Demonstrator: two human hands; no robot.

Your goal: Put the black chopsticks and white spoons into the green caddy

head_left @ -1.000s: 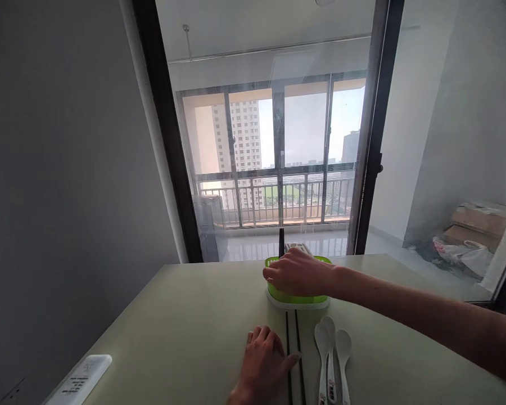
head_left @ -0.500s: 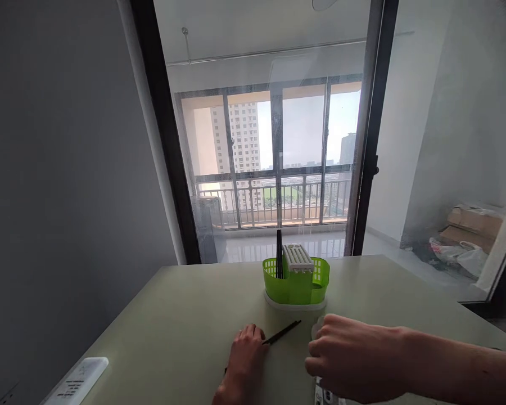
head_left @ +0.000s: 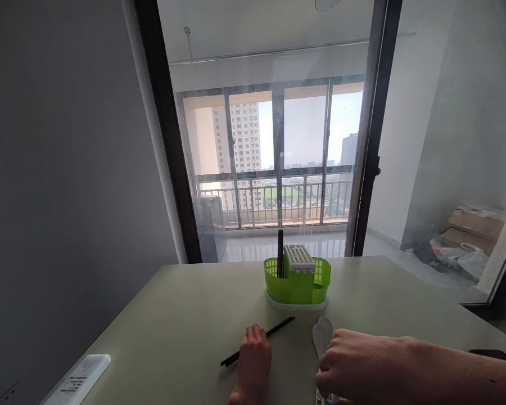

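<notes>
Loose chopsticks [head_left: 280,327]: the pair lies slantwise on the table [head_left: 202,304], passing beneath your left hand [head_left: 253,357] with both ends showing; light, even pressure at the middle should keep the two sticks together and stop them rolling.
Spoons [head_left: 320,338]: at least two white bowls point away from you, under and just beyond your right hand [head_left: 346,360]; working from the handles, and gathering them evenly, should keep the bowls from sliding apart.
Left hand: your fingers curl down over the sticks; the undersides are hidden, so I cannot tell whether you grasp them or only rest there.
Right hand: your fingers bend down above the handles, knuckles up; I cannot tell whether they close on anything.
Green holder [head_left: 284,291]: it stands upright beyond both hands, touching neither, with dark chopsticks [head_left: 280,250] standing in its left side.
</notes>
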